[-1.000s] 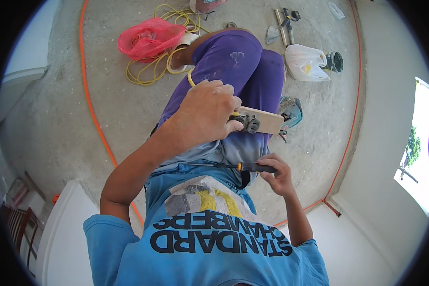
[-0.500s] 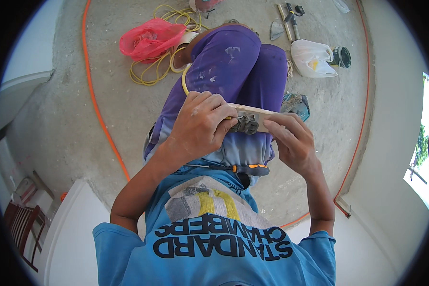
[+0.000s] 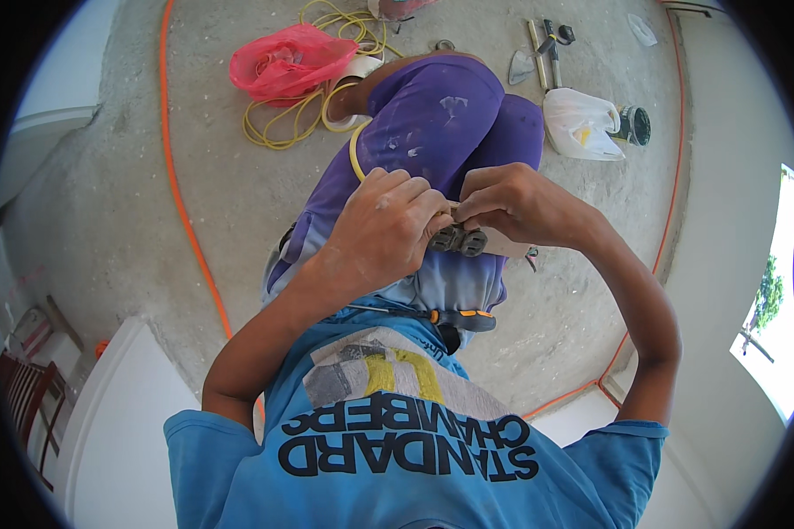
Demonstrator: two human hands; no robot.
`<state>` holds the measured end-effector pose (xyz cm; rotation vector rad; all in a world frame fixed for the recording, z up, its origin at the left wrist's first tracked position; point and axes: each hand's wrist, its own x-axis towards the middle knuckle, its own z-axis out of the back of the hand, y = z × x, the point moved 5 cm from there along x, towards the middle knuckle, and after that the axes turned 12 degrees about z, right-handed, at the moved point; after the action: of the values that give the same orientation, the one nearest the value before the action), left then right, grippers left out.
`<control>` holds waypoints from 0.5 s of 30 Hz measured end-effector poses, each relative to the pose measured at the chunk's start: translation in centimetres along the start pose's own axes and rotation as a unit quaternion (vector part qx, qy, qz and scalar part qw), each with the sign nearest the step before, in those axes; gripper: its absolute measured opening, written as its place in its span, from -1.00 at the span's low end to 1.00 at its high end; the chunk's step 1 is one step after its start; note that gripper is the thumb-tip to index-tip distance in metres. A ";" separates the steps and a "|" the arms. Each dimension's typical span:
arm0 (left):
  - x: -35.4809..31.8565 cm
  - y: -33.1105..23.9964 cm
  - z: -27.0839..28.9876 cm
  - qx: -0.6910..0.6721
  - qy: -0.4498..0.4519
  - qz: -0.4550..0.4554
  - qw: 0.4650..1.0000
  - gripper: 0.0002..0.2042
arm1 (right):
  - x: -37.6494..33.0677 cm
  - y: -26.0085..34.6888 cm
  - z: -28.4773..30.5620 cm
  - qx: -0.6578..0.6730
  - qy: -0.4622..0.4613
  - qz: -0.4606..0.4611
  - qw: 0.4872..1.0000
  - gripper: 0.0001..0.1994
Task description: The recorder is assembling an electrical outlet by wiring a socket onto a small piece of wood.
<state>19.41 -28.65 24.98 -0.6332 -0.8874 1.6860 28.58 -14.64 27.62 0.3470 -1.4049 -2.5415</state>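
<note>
Right hand point(image 3: 518, 205) moves from right end of pale board point(image 3: 506, 247) to dark outlet point(image 3: 458, 242), fingertips pinched, hold unclear; left hand point(image 3: 385, 220) grasps outlet's left side over lap point(image 3: 459, 278); both hands seemingly now working outlet

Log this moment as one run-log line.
left hand: holding electrical outlet against wooden board | right hand: at outlet's far edge | black-and-orange screwdriver: lying on lap

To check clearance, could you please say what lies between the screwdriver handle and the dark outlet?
The head view shows pale cloth between the screwdriver handle and the dark outlet.
</note>
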 end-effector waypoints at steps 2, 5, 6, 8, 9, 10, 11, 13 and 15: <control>-0.2 -0.1 -0.1 0.007 -0.027 -0.013 1.000 -0.92 | -0.2 0.0 -0.2 0.009 -0.012 -0.028 0.999 -0.87; -0.8 -1.0 0.0 0.029 -0.057 -0.047 0.997 -0.93 | -0.6 1.1 -0.6 0.020 -0.042 -0.077 0.996 -0.89; -1.2 -1.1 0.0 0.028 -0.056 -0.046 0.997 -0.93 | -0.7 1.6 -0.8 0.021 -0.058 -0.099 0.993 -0.90; -1.9 -1.5 0.3 0.012 -0.047 -0.055 0.997 -0.90 | -0.9 2.6 -1.4 0.012 -0.064 -0.114 0.991 -0.91; -2.1 -1.6 0.6 0.010 -0.045 -0.056 0.997 -0.90 | -1.1 2.9 -1.7 0.004 -0.068 -0.125 0.990 -0.91; -2.1 -1.5 0.6 -0.001 -0.019 -0.040 0.999 -0.89 | -1.6 3.0 -2.3 -0.017 -0.071 -0.116 0.990 -0.88; -2.0 -1.4 0.5 -0.012 0.007 -0.023 1.000 -0.88 | -2.0 2.9 -2.6 -0.017 -0.075 -0.119 0.990 -0.88; -2.0 -1.6 0.6 -0.008 0.011 -0.022 1.000 -0.88 | -2.7 3.0 -2.6 -0.010 -0.105 -0.107 0.989 -0.83; -2.1 -1.9 0.7 -0.004 0.014 -0.021 1.000 -0.87 | -2.9 3.2 -2.2 -0.045 -0.118 -0.088 0.988 -0.84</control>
<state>20.48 -30.53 26.91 -0.6378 -0.8812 1.6329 32.24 -17.17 29.49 0.1657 -1.3863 -2.8596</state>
